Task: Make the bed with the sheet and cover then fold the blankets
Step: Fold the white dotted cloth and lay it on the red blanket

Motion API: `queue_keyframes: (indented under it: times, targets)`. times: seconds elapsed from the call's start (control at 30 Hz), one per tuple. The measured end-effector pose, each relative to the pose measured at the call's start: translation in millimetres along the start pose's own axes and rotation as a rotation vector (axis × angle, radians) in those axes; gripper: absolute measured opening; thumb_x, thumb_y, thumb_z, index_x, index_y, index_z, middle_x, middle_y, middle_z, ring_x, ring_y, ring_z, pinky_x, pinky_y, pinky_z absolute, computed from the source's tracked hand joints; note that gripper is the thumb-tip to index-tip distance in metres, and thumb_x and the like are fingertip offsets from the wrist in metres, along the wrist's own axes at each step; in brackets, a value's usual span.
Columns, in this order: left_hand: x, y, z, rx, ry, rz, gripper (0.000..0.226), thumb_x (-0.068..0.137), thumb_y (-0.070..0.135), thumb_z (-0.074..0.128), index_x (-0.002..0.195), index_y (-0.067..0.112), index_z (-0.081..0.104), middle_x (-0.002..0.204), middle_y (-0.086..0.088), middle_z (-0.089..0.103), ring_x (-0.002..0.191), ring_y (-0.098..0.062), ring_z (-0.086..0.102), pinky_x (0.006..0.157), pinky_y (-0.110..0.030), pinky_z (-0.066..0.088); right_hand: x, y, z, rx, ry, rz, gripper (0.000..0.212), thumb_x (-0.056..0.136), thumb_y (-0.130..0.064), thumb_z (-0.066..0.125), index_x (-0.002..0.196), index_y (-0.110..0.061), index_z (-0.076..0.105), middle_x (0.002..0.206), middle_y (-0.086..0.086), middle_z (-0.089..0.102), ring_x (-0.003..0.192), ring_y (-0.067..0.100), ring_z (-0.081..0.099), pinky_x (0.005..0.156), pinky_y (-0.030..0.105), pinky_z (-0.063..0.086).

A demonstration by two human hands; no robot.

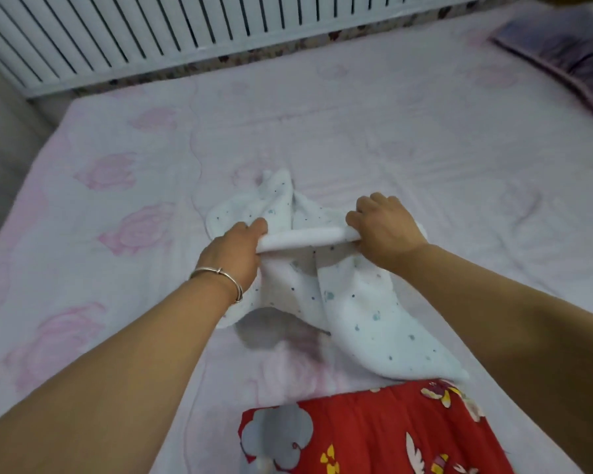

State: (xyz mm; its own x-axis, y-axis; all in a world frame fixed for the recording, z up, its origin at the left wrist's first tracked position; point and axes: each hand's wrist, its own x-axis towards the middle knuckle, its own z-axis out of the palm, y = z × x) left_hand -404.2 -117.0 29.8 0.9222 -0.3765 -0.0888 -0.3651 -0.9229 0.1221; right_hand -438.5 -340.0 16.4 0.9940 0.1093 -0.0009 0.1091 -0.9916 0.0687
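Blanket (353, 302), a small pale blue one dotted with tiny prints, lies bunched near the middle of the bed, its upper part gathered into a tight white roll stretched level between two hands. Its lower half hangs and spreads toward the camera, one long flap running down to the right until it touches the edge of a red patterned fabric (374, 436) at the bottom of the frame. A second fold rises behind the roll into a soft peak.

The left hand (231, 254) is closed around the left end of the roll, thumb on top and fingers tucked under; a thin silver bangle (220, 278) circles that wrist. The right hand (384, 227) is closed over the right end, knuckles up, pressing the cloth down toward the mattress. Both forearms reach in bare from the lower corners.

Beneath it all lies a pale pink bed cover (134, 206) with large rose motifs, pulled mostly flat across the mattress, with shallow creases on the right. A purple pillow (569, 56) sits at the far right corner. A white slatted headboard (151, 32) runs along the far edge of the bed.
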Motion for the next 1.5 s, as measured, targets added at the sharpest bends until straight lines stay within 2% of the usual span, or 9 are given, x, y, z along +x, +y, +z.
queue_keyframes:
  times: [0.17, 0.37, 0.7, 0.87, 1.0, 1.17, 1.27, 1.4, 1.5]
  targets:
    - [-10.7, 12.5, -79.6, 0.148, 0.028, 0.058, 0.027, 0.088, 0.007, 0.051, 0.115, 0.012, 0.055, 0.11, -0.013, 0.055, 0.101, -0.033, 0.055, 0.082, -0.038, 0.044, -21.0, 15.7, -74.6, 0.123, 0.032, 0.135, 0.025, 0.088, -0.002, 0.048, 0.113, -0.008, 0.048, 0.108, 0.014, 0.058, 0.094, 0.034, 0.059, 0.065, 0.033, 0.035]
    - [-26.5, 37.5, -162.0, 0.302, 0.124, 0.042, 0.033, 0.086, -0.002, 0.046, 0.116, 0.011, 0.054, 0.114, -0.013, 0.054, 0.114, -0.032, 0.044, 0.085, -0.038, 0.042, -44.3, 42.8, -155.2, -0.056, 0.032, 0.139, 0.022, 0.091, -0.013, 0.055, 0.111, -0.007, 0.062, 0.113, 0.013, 0.053, 0.104, 0.032, 0.054, 0.072, 0.034, 0.038]
    - [-48.7, 54.4, -244.7, 0.295, 0.245, 0.019, 0.035, 0.082, -0.008, 0.047, 0.114, 0.007, 0.05, 0.113, -0.018, 0.045, 0.09, -0.035, 0.052, 0.072, -0.039, 0.043, -68.9, 56.1, -226.6, 0.063, 0.223, 0.184, 0.023, 0.09, -0.02, 0.058, 0.108, -0.009, 0.047, 0.11, 0.013, 0.057, 0.093, 0.035, 0.059, 0.067, 0.036, 0.042]
    - [-50.1, 54.1, -250.2, 0.343, 0.201, -0.031, 0.028, 0.085, -0.003, 0.044, 0.108, 0.009, 0.054, 0.105, -0.017, 0.057, 0.097, -0.037, 0.056, 0.073, -0.038, 0.045, -86.1, 52.2, -234.4, 0.024, 0.077, 0.151, 0.036, 0.087, -0.043, 0.058, 0.112, -0.017, 0.054, 0.107, 0.007, 0.063, 0.097, 0.029, 0.06, 0.067, 0.029, 0.037]
    - [-52.8, 66.5, -238.1, 0.097, 0.088, 0.017, 0.027, 0.083, -0.004, 0.043, 0.104, 0.01, 0.053, 0.108, -0.02, 0.059, 0.092, -0.035, 0.054, 0.072, -0.034, 0.041, -94.2, 44.4, -223.4, 0.166, -0.041, 0.182, 0.029, 0.09, -0.034, 0.052, 0.111, -0.016, 0.059, 0.113, 0.009, 0.062, 0.104, 0.03, 0.058, 0.071, 0.029, 0.037]
    - [-53.9, 95.9, -207.1, -0.092, -0.137, 0.126, 0.079, 0.077, 0.013, 0.064, 0.144, 0.03, 0.025, 0.139, -0.009, 0.037, 0.117, -0.03, 0.05, 0.095, -0.033, 0.045, -89.0, 18.2, -202.1, 0.412, -0.106, 0.232, 0.026, 0.087, -0.026, 0.056, 0.108, -0.012, 0.059, 0.114, 0.011, 0.061, 0.103, 0.03, 0.057, 0.072, 0.029, 0.035]
    - [-58.7, 113.4, -179.0, -0.144, -0.257, 0.231, 0.106, 0.066, 0.028, 0.08, 0.148, 0.035, 0.013, 0.14, -0.003, 0.025, 0.121, -0.024, 0.048, 0.103, -0.032, 0.041, -85.2, -4.6, -193.7, 0.492, -0.15, 0.161, 0.027, 0.085, -0.023, 0.058, 0.109, -0.012, 0.062, 0.114, 0.012, 0.061, 0.102, 0.029, 0.057, 0.072, 0.027, 0.036]
    - [-59.7, 111.1, -151.8, -0.152, -0.169, 0.245, 0.039, 0.067, 0.022, 0.076, 0.102, 0.024, 0.058, 0.107, 0.007, 0.046, 0.101, -0.024, 0.058, 0.086, -0.032, 0.047, -90.1, -13.5, -188.5, 0.746, -0.215, 0.102, 0.013, 0.082, -0.026, 0.061, 0.083, -0.015, 0.067, 0.079, 0.004, 0.061, 0.084, 0.025, 0.056, 0.06, 0.023, 0.039]
    - [-58.5, 100.5, -146.9, -0.169, -0.093, 0.223, 0.028, 0.07, 0.017, 0.071, 0.066, 0.031, 0.047, 0.09, 0.006, 0.049, 0.093, -0.028, 0.058, 0.081, -0.036, 0.048, -94.6, -2.3, -184.2, 1.197, -0.279, 0.29, 0.028, 0.083, -0.034, 0.063, 0.091, -0.008, 0.07, 0.079, 0.004, 0.061, 0.072, 0.018, 0.056, 0.064, 0.026, 0.047]
